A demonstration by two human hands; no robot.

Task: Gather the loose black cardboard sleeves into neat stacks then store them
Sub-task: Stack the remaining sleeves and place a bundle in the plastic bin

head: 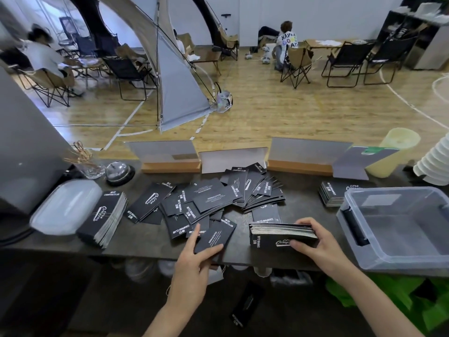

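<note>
Sprawling black white-lettered sleeves (206,203), unstacked

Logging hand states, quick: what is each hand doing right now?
Left hand: closed on a loose black sleeve at the counter edge.
Right hand: closed on a stack of sleeves.

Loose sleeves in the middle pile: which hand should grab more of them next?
Probably the left hand. It already pinches one sleeve right beside the loose pile. The right hand is busy gripping the neat stack, farther from the pile.
</note>
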